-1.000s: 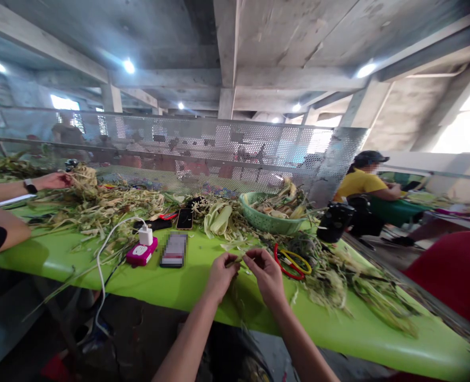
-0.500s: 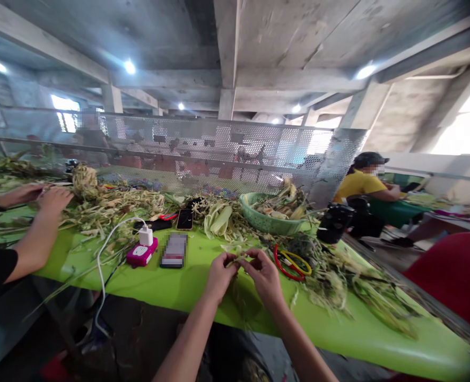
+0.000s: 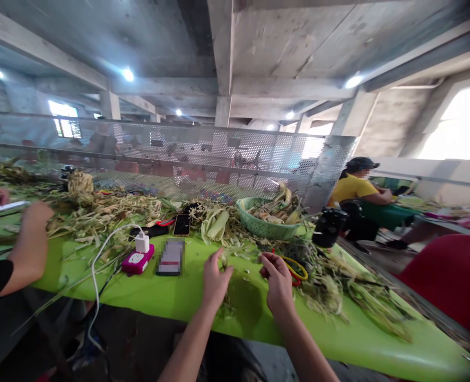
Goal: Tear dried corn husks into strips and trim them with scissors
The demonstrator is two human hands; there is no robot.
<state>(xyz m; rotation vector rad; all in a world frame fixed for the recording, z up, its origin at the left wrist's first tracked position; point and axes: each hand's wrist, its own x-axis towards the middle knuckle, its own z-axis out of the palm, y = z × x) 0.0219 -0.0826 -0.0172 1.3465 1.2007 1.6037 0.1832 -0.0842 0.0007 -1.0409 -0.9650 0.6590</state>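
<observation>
My left hand hovers low over the lime-green table near its front edge, fingers stretched upward and a little apart, holding nothing I can see. My right hand is a hand's width to the right, fingers curled inward in a loose pinch; what they hold is hidden. Thin husk scraps lie on the table between and under the hands. Red- and yellow-handled scissors lie just right of my right hand. A pale corn ear in its husk rests beyond the hands.
A green basket of husks stands behind, with a black camera to its right. A pink power bank with white cable and a phone lie to the left. A co-worker's arm reaches in at left. A mesh partition backs the table.
My hands, pinched together on a husk strip before, have drawn apart and dropped toward the table. The view shifted slightly right and down. The co-worker's hands moved left.
</observation>
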